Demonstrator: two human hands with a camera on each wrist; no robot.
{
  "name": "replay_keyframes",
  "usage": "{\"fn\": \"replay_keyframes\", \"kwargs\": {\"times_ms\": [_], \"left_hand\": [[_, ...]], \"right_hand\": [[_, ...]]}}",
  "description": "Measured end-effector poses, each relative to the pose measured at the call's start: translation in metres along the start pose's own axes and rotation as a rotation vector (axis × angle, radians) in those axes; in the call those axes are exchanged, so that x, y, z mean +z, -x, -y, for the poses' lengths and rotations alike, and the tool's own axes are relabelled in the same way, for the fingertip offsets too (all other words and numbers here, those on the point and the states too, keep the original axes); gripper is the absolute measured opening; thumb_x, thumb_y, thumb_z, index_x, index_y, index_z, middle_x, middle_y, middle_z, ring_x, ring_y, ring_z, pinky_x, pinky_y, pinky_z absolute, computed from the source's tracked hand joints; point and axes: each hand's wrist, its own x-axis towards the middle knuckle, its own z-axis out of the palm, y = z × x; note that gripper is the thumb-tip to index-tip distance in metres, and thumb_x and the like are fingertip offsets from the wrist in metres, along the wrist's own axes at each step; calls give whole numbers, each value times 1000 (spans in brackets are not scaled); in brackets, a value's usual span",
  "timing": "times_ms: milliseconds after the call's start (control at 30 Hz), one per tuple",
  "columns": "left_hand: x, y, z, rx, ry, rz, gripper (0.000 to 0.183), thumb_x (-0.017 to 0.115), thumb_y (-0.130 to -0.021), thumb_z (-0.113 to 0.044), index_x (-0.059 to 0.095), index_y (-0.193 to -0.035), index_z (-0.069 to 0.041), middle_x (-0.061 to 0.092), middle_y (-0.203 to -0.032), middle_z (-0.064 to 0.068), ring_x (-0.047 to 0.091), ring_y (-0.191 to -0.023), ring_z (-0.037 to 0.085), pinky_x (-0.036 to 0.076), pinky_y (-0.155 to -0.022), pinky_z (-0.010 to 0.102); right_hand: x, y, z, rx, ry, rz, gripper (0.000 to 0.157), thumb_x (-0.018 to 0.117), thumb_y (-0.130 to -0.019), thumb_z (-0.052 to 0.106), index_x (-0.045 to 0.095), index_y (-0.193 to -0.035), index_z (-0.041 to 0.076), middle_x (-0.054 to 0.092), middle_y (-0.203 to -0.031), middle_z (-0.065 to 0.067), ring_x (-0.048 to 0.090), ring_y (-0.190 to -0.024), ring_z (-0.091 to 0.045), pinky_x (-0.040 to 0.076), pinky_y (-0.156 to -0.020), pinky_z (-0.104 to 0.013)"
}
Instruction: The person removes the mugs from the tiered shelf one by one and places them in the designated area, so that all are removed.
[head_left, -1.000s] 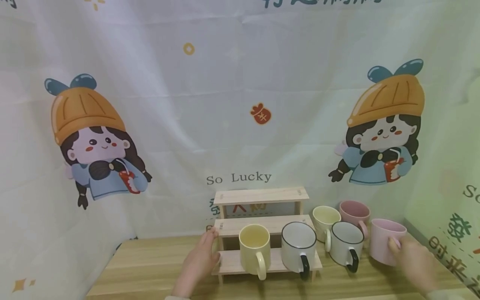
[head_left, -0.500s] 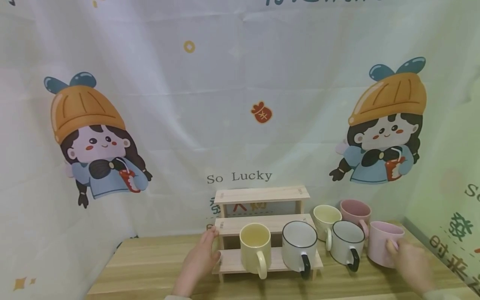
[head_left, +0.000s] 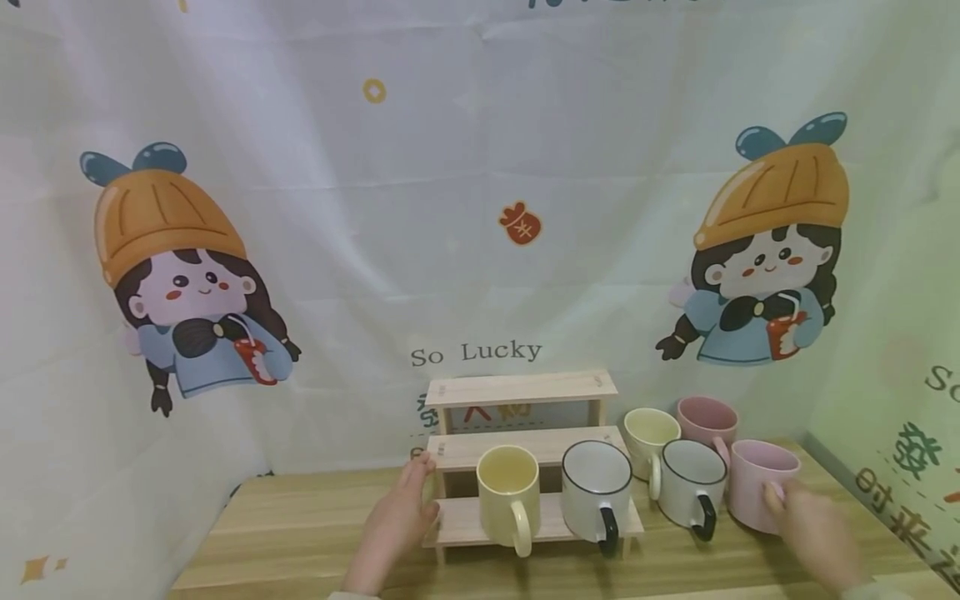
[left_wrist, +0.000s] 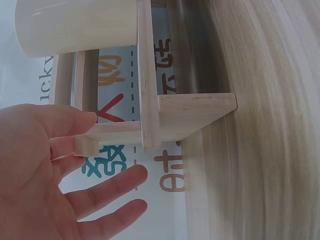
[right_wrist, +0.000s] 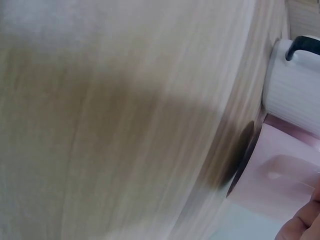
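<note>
A light pink mug (head_left: 759, 487) stands out at the right of the head view, its handle pinched by my right hand (head_left: 817, 529). In the right wrist view, a dark shadow lies along the base of that mug (right_wrist: 272, 170), beside a white mug. My left hand (head_left: 399, 510) grips the left end of a three-tier wooden shelf (head_left: 517, 450); in the left wrist view its thumb and nearer fingers close on a board end, while two fingers (left_wrist: 112, 187) extend. On the lowest tier sit a yellow mug (head_left: 506, 492) and a white mug with black handle (head_left: 592, 487).
Right of the shelf, close together, are a cream cup (head_left: 651, 437), a dark pink mug (head_left: 705, 419) and another black-handled white mug (head_left: 688, 483). All stand on a wood-grain table (head_left: 300, 533). A printed cloth (head_left: 420, 275) hangs behind and at the sides.
My right hand has moved left with the light pink mug, bringing it nearer the black-handled white mug. The left hand keeps its place on the shelf.
</note>
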Motion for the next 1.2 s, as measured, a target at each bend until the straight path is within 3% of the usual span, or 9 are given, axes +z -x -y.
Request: {"fn": "replay_keyframes", "kwargs": {"times_ms": [267, 567, 633, 800, 1067, 1200], "left_hand": [[1, -1, 0, -11, -7, 3, 59, 66, -85, -14, 44, -139, -5, 31, -155, 8, 61, -73, 25, 50, -56, 34], [0, 0, 0, -6, -1, 6, 60, 66, -84, -14, 43, -139, -3, 30, -155, 11, 62, -76, 28, 48, -54, 33], [0, 0, 0, 0, -3, 5, 60, 66, -85, -14, 43, -139, -3, 30, -155, 11, 64, -85, 33, 52, -58, 37], [0, 1, 1, 10, -8, 2, 59, 66, -85, -14, 44, -138, -2, 31, -154, 12, 56, -113, 42, 54, -78, 51], [0, 1, 2, 17, 6, -1, 60, 66, -84, -14, 43, -138, -2, 31, -154, 12, 58, -108, 42, 55, -72, 48], [0, 1, 1, 13, 18, 2, 62, 67, -84, -14, 43, -139, -2, 30, -155, 11, 60, -103, 41, 55, -70, 47]], "right_hand": [[9, 4, -2, -72, 25, -60, 31, 49, -93, 9, 44, -63, 4, 41, -50, -4, 43, -45, -23, 37, -40, -41], [13, 3, -4, -76, -17, -7, 30, 45, -97, 9, 47, -68, 2, 44, -53, -5, 48, -47, -25, 42, -43, -43], [14, 2, -5, -75, -31, 10, 30, 44, -98, 9, 47, -69, 2, 45, -54, -4, 48, -48, -23, 43, -44, -42], [11, 0, -5, -38, -53, 93, 32, 41, -99, 14, 48, -70, 4, 48, -56, -4, 50, -51, -23, 45, -46, -43], [2, -8, -1, 82, 11, 280, 46, 33, -101, 28, 49, -63, 7, 54, -57, -7, 55, -54, -27, 47, -48, -47], [-6, -9, 1, 154, 16, 363, 54, 30, -101, 35, 57, -67, 4, 60, -65, -19, 59, -60, -36, 48, -51, -51]]}}
